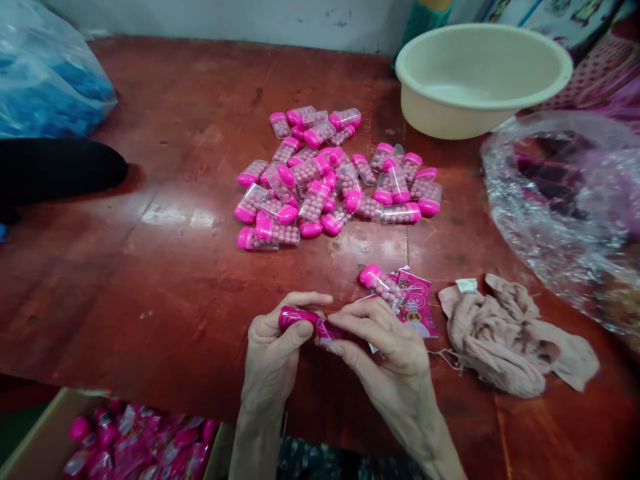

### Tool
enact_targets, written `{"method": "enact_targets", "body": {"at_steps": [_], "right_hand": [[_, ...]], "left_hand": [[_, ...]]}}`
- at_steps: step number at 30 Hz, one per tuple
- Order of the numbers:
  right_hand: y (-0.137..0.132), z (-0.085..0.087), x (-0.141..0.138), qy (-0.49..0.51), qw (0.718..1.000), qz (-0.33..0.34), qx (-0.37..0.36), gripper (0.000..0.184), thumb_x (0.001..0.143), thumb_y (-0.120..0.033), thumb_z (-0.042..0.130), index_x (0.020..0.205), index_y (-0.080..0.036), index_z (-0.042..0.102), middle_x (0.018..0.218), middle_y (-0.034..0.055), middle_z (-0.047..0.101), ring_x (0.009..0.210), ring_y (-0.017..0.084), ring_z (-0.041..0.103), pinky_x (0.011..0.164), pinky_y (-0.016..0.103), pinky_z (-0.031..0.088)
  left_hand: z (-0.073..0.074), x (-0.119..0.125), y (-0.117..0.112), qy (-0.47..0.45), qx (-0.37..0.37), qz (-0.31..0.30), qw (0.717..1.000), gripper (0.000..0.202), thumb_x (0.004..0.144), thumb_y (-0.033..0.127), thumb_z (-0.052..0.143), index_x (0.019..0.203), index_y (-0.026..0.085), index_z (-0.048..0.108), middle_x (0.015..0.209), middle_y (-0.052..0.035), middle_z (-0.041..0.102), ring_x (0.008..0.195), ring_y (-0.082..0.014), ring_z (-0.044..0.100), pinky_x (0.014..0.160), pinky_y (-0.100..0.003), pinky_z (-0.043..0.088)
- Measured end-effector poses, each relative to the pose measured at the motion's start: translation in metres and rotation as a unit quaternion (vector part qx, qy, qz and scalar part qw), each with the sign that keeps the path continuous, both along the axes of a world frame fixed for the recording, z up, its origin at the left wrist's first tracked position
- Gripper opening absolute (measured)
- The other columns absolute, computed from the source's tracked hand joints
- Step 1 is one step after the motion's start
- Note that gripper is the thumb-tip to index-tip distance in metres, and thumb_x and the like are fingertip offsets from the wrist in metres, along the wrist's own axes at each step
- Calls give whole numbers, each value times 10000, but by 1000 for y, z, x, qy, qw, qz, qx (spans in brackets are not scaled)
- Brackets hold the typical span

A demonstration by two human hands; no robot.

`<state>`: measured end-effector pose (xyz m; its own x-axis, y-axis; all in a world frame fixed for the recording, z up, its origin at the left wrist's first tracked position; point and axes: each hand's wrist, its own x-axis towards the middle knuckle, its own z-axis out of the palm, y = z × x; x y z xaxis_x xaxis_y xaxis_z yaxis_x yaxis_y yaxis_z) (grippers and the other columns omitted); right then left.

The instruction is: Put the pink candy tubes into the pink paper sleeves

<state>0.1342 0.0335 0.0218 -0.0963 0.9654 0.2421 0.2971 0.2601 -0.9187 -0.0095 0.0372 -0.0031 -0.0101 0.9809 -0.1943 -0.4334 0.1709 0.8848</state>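
Observation:
My left hand (275, 350) and my right hand (387, 350) both pinch one small pink-capped candy tube (307, 323) near the table's front edge, the tube lying across between the fingertips. Just beyond my right hand another pink-capped tube (380, 283) rests on a few pink printed stickers (417, 307). Farther back a pile of several clear tubes with pink caps and pink beads (330, 180) is spread over the red-brown table (150, 267).
A cream plastic basin (480, 77) stands at the back right. A clear plastic bag (565, 200) lies at the right, a crumpled pinkish cloth (510, 340) beside my right hand. A cardboard box of pink tubes (130, 443) sits below the front edge. A blue bag (45, 73) and a dark sleeve (55, 170) are at left.

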Motion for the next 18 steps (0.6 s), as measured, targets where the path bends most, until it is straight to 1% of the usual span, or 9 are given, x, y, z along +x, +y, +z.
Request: {"method": "enact_targets", "body": {"at_steps": [4, 7, 10, 12, 14, 16, 18], "right_hand": [[1, -3, 1, -19, 1000, -9, 0, 217, 727, -54, 704, 936, -113, 705, 824, 73, 649, 777, 175, 588, 688, 300, 497], [2, -5, -2, -46, 998, -40, 23, 199, 731, -54, 697, 926, -95, 704, 805, 84, 652, 752, 182, 589, 672, 313, 495], [2, -8, -8, -62, 995, -46, 57, 164, 761, -66, 666, 916, -107, 704, 796, 86, 667, 735, 184, 592, 671, 325, 494], [1, -10, -10, -78, 992, -54, 81, 167, 790, -42, 617, 909, -128, 698, 772, 69, 682, 709, 174, 600, 678, 322, 494], [1, -13, -9, -87, 989, -78, 96, 186, 805, -18, 580, 890, -141, 690, 732, 52, 687, 669, 163, 606, 670, 309, 498], [1, -14, -6, -74, 990, -97, 76, 185, 806, -9, 571, 864, -142, 687, 699, 42, 679, 643, 153, 606, 642, 285, 501], [1, -13, -3, -41, 994, -96, 38, 166, 796, -20, 595, 845, -150, 685, 698, 32, 672, 646, 146, 609, 624, 264, 499]], "left_hand": [[2, 2, 1, -21, -26, 44, 998, 102, 755, 199, 654, 792, 160, 741, 929, -31, 684, 737, -101, 579, 693, -176, 480], [1, 2, 1, -18, -23, 26, 999, 117, 759, 198, 651, 824, 159, 741, 937, -32, 682, 765, -107, 588, 713, -178, 480], [-1, 1, 1, -3, -12, 2, 1000, 109, 762, 192, 648, 796, 156, 745, 944, -42, 687, 808, -128, 605, 742, -191, 484], [-1, 1, 1, -6, -10, 2, 1000, 105, 760, 196, 651, 777, 159, 747, 951, -47, 689, 829, -138, 610, 753, -201, 488], [1, 2, 1, -16, -17, 9, 1000, 99, 752, 204, 659, 772, 166, 748, 947, -48, 690, 831, -142, 610, 754, -211, 492], [2, 3, 1, -22, -29, 18, 999, 93, 744, 204, 664, 769, 172, 748, 934, -48, 692, 811, -140, 608, 743, -217, 496], [4, 3, 2, -22, -39, 26, 999, 93, 743, 197, 661, 769, 171, 746, 922, -46, 690, 782, -133, 605, 724, -212, 497]]}}
